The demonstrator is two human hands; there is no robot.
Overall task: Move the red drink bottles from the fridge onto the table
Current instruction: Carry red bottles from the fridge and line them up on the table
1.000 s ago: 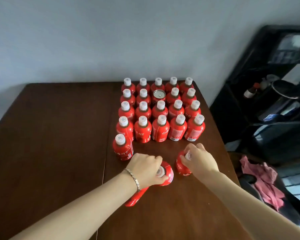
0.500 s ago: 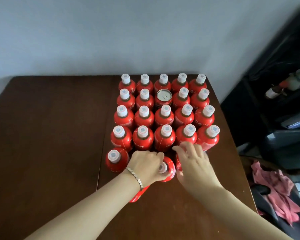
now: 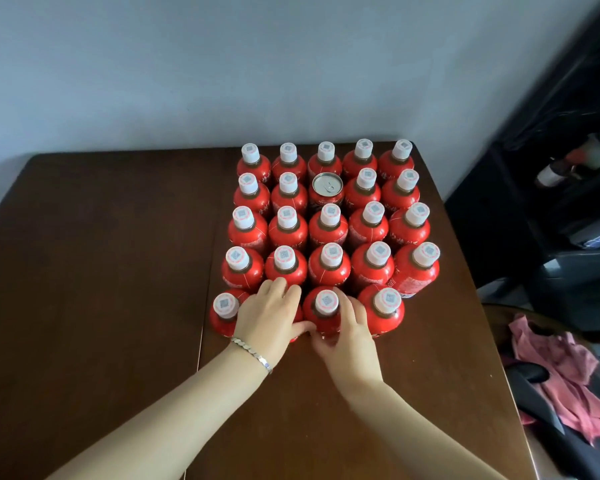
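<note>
Seen from the head camera, twenty-two red drink bottles (image 3: 330,233) with round white caps are showing on the dark wooden worktop (image 3: 101,271). They are standing upright in rows of five around one silver-topped can (image 3: 327,185). A twenty-third, the covered bottle (image 3: 294,337), is sitting three rows nearer than the can and one column left. The left grip (image 3: 271,313) is curling over its top, holding it. The right grip (image 3: 350,341) is wrapping thumb and fingers round the front bottle (image 3: 326,303), straight in front of the can. A silver chain bracelet (image 3: 253,351) is circling the left wrist
</note>
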